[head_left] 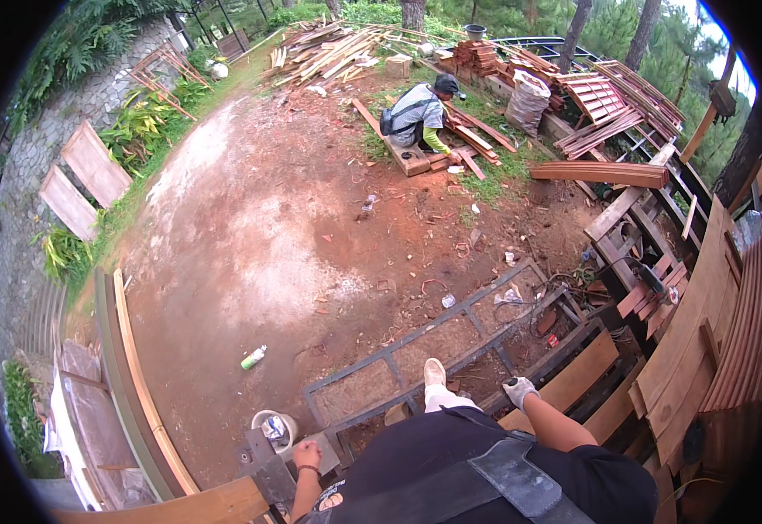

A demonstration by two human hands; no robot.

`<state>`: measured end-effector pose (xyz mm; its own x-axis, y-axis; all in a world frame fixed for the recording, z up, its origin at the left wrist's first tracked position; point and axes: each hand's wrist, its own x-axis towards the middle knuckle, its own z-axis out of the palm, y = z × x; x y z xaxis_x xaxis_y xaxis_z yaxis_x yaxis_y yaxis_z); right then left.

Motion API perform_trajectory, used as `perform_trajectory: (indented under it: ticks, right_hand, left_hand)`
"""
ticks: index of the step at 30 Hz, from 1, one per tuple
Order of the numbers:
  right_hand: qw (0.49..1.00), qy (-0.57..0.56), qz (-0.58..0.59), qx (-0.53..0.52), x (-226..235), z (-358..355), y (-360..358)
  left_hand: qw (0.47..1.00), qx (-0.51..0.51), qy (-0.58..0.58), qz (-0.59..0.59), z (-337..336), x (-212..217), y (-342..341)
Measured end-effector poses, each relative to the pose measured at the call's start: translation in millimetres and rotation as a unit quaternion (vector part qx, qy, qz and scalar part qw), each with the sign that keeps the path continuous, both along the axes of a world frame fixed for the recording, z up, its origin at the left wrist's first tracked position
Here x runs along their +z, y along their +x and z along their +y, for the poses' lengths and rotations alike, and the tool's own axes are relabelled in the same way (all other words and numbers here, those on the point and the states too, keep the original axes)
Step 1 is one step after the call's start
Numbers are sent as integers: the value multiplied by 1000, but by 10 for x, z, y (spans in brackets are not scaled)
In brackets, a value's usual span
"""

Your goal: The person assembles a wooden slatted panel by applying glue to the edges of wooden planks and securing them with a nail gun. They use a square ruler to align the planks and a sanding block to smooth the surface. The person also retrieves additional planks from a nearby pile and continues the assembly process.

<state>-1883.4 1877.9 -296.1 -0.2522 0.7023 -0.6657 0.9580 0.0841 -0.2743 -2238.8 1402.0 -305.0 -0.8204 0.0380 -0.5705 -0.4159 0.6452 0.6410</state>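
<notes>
My left hand (307, 454) is bare, with a band at the wrist. Its fingers look loosely curled and nothing shows in them. It hangs beside a white bucket (287, 426) that has small items inside, close to a dark metal piece (269, 476). A pale work glove covers my right hand (519, 393), whose fingers are curled; whatever they may hold is too small to make out. Under that hand lie brown wooden boards (564, 384). One of my feet, in a tan shoe (434, 374), is by a metal frame (390, 358) lying on the ground.
Another person (418, 118) crouches farther off, handling wooden slats (477, 135). Stacked planks (599, 173) and a power tool with a disc (660, 286) are at right. A green-white bottle (254, 357) lies on the dirt. Long timber (141, 375) runs along the left, and a lumber pile (333, 52) sits at the back.
</notes>
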Motion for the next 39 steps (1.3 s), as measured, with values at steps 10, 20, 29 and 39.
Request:
perform_trajectory:
  ticks: [10,20,29,39]
  right_hand:
    - [968,-80,-163,-176,-1153,1119,-788]
    - [971,-7,-32,-239,-2307,2678,-4517]
    - [973,-182,-142,-9,-1807,3628,-7184]
    - [988,105,101,-42,-1877,7287,-11301]
  left_hand:
    - [953,-298,-30,-56,2523,-609,-1786]
    - [971,-192,-85,-116,3563,-1754,-5194]
    - [971,-228,70,11,6012,-1450,-8792]
    - [975,-187,-52,-109,7043,-1833,-10866]
